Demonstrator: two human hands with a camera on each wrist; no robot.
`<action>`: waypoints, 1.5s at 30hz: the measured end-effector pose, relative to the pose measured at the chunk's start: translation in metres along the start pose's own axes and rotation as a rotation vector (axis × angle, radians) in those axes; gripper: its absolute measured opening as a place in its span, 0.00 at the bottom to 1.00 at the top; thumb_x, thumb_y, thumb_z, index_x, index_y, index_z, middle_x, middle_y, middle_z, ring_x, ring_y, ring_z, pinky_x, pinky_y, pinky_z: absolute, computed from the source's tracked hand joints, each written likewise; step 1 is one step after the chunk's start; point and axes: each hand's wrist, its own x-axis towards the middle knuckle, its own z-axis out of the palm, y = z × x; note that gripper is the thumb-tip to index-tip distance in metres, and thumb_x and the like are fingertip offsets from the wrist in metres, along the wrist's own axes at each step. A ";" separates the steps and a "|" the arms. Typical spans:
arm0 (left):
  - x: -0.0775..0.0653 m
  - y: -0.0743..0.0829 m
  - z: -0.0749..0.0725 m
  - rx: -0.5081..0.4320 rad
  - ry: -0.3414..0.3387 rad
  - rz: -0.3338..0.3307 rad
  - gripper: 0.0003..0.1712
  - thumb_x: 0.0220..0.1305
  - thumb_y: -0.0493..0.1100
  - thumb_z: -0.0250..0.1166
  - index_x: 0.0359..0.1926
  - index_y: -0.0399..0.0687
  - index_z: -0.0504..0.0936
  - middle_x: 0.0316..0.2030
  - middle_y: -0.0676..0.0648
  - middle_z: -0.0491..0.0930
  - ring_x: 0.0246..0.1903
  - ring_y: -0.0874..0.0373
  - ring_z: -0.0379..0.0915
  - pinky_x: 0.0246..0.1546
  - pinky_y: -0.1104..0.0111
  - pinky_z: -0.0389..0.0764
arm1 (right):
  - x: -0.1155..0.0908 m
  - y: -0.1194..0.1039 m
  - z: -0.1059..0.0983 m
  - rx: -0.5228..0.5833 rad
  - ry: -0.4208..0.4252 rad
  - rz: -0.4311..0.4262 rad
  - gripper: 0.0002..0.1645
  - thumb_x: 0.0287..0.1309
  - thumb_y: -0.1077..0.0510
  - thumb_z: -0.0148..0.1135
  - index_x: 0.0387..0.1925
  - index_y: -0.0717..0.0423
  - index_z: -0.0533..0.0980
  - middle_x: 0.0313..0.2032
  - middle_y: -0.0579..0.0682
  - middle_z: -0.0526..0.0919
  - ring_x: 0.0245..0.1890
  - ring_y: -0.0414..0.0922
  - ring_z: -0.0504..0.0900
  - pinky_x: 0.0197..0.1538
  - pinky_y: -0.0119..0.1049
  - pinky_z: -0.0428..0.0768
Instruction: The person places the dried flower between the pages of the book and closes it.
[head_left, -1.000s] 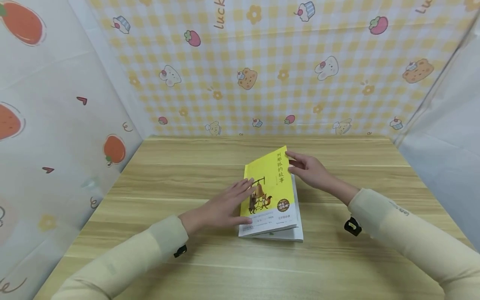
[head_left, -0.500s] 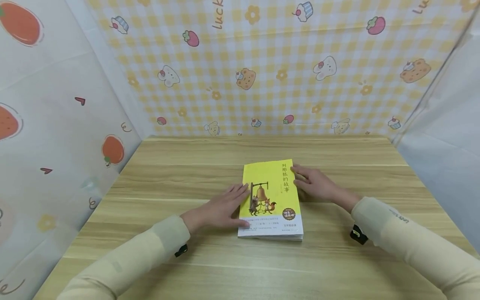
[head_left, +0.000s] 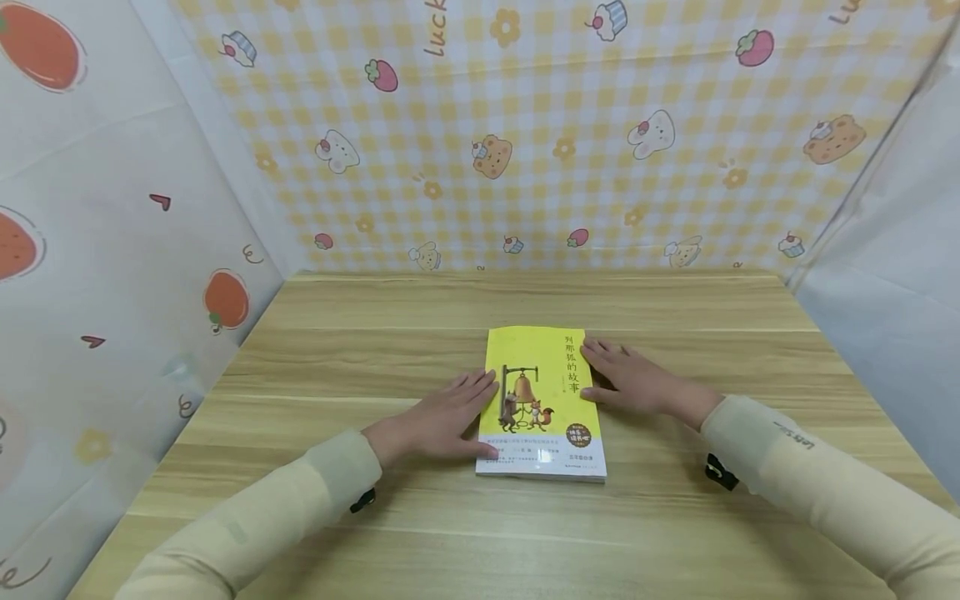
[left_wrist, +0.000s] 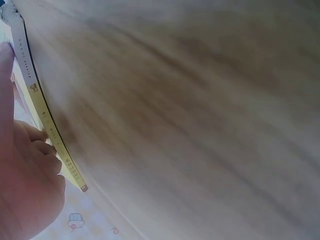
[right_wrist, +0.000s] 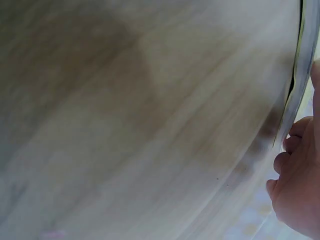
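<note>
A yellow paperback book (head_left: 540, 358) lies closed and flat on the wooden table, its cover showing a bell, two animals and a white band along the near edge. My left hand (head_left: 444, 419) rests along the book's left side, fingertips and thumb over the cover's edge. In the left wrist view the printed spine (left_wrist: 47, 117) shows beside that hand. On the opposite side, my right hand (head_left: 637, 379) touches the right edge near the title with fingers extended. The right wrist view catches the page edges (right_wrist: 297, 85) next to the right hand's fingers.
The wood-grain table (head_left: 360, 350) reaches back to a yellow checked cloth wall (head_left: 465, 183). A white printed sheet (head_left: 127, 250) hangs at the left, and a plain white one (head_left: 892, 275) at the right. Both wrists carry black straps under cream sleeves.
The raised, tilted cover side of the book has come down flat. My right hand has lowered and slid slightly toward me along the right edge; the left hand has barely moved.
</note>
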 end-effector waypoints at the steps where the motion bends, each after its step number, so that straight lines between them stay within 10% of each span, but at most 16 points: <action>1: 0.000 0.000 0.000 0.007 -0.001 0.001 0.62 0.59 0.80 0.43 0.76 0.39 0.43 0.76 0.42 0.36 0.74 0.50 0.28 0.71 0.63 0.35 | 0.000 0.000 0.001 -0.037 0.002 -0.016 0.52 0.67 0.31 0.45 0.74 0.65 0.49 0.74 0.62 0.46 0.73 0.60 0.46 0.71 0.59 0.47; 22: 0.003 0.004 -0.001 0.191 -0.033 0.023 0.61 0.60 0.81 0.36 0.76 0.37 0.43 0.75 0.40 0.38 0.74 0.49 0.29 0.72 0.62 0.35 | -0.004 -0.001 0.005 -0.218 0.043 -0.108 0.47 0.71 0.37 0.45 0.71 0.72 0.52 0.71 0.68 0.53 0.71 0.61 0.51 0.71 0.54 0.52; 45: -0.004 -0.001 -0.005 0.111 -0.003 0.019 0.61 0.60 0.81 0.37 0.76 0.38 0.41 0.76 0.41 0.37 0.74 0.48 0.30 0.72 0.61 0.36 | 0.000 -0.002 -0.004 -0.192 0.016 -0.057 0.49 0.70 0.35 0.45 0.73 0.68 0.48 0.73 0.65 0.49 0.73 0.60 0.46 0.72 0.54 0.45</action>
